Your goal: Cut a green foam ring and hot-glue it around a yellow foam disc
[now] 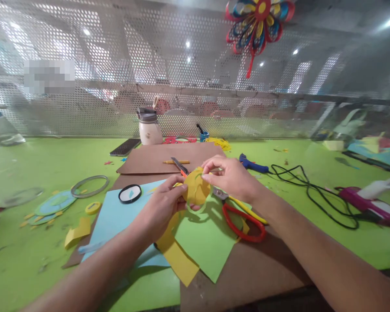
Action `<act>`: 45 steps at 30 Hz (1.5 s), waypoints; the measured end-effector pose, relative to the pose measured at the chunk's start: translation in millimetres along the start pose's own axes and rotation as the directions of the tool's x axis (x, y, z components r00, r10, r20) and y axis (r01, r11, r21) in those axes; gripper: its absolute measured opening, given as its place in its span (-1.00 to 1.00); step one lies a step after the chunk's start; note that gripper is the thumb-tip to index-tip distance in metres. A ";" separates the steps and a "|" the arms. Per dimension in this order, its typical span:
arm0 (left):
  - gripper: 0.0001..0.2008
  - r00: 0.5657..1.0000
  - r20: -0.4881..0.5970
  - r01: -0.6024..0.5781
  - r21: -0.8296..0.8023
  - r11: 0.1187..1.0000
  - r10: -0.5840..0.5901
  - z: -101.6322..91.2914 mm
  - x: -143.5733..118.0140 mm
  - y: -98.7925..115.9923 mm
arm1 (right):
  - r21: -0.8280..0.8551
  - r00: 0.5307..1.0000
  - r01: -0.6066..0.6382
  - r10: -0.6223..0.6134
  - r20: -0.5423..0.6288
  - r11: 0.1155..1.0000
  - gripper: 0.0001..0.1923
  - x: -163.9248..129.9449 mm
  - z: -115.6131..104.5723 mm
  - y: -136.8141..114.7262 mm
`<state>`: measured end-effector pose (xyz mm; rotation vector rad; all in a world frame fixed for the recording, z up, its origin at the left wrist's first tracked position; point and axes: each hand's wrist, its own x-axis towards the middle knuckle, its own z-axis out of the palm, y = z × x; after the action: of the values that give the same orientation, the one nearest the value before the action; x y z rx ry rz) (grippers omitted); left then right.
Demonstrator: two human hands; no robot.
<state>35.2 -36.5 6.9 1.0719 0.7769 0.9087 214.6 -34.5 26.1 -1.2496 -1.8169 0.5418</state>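
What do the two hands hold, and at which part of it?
Both hold a yellow paper cutout: left hand at its left edge, right hand at its top right edge.

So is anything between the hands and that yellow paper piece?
Nothing visible. The left hand and the right hand both pinch the yellow paper piece directly, lifted above the green sheet. The scissors lie below on the table, apart from it.

Left hand point(164, 203): raised mid-view, fingers curled, thumb and fingertips pinched together.
Right hand point(229, 175): held just opposite, fingertips pinched, palm down.
Forearms: bare, stretched forward, converging.
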 end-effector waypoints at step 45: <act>-0.83 0.998 0.061 0.033 -0.037 0.999 -0.031 4.5 -7.7 1.9 | 0.095 0.982 -0.163 0.170 -0.081 0.982 -0.93 -6.7 4.6 12.2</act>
<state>35.5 -44.7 10.8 1.0464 0.7222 0.8569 218.4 -35.1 11.9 -1.3519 -1.6067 0.6411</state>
